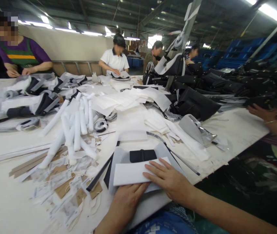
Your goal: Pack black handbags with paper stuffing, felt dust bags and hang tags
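A dark bag (107, 175) lies flat near the table's front edge, mostly covered by a greyish-white sheet (122, 156). Across the sheet rests a white foam strip (130, 172), just below a black buckle strap piece (142, 155). My right hand (169, 178) lies on the strip's right end with its fingers spread. At the strip's lower edge is my left hand (128, 200), its fingers together and pointing right, the tips partly under the strip's edge; whether they grip anything is hidden. Black straps stretch out on both sides of the bag.
White foam rolls (77, 130), brown card strips (36, 161) and small tags (67, 188) lie at the left. White sheets (128, 100) cover the middle. Black bags (196, 104) are piled at the right. Several people work around the table; one person's hand (262, 113) is at the right.
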The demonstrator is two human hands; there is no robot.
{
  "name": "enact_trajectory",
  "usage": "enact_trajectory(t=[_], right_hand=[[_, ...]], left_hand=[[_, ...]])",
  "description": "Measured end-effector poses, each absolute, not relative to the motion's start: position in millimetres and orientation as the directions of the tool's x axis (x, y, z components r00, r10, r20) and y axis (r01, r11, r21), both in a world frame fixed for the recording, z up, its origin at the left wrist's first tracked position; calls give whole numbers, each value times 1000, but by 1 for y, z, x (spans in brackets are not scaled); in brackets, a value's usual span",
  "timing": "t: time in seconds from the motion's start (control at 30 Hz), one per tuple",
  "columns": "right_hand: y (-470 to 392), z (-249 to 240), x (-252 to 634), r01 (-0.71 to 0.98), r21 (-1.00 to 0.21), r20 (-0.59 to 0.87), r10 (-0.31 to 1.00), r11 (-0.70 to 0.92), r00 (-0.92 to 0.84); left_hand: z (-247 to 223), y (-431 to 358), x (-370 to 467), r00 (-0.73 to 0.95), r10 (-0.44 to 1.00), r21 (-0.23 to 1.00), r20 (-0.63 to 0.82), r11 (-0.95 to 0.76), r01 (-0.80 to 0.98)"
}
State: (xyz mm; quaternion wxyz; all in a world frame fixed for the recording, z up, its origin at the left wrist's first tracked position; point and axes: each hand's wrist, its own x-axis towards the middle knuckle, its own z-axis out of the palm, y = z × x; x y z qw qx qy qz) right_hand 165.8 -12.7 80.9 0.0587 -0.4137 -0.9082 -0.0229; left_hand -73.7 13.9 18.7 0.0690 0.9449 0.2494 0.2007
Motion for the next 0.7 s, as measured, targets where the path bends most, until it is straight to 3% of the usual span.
enact_trajectory(t=[0.17, 0.4, 0.6, 0.7], right_hand=[[-13, 73, 171, 747, -85, 30, 752, 659, -659], [-19, 65, 170, 761, -112, 95, 769, 639, -632], [-21, 59, 170, 776, -169, 131, 794, 608, -594], [-20, 58, 170, 777, -217, 142, 807, 591, -574]], left_hand=[[15, 16, -75, 799, 472, 223, 373, -881, 417], [12, 14, -84, 705, 413, 217, 577, -909, 354], [52, -3, -84, 607, 422, 253, 673, -903, 347], [68, 2, -71, 659, 437, 214, 612, -894, 395]])
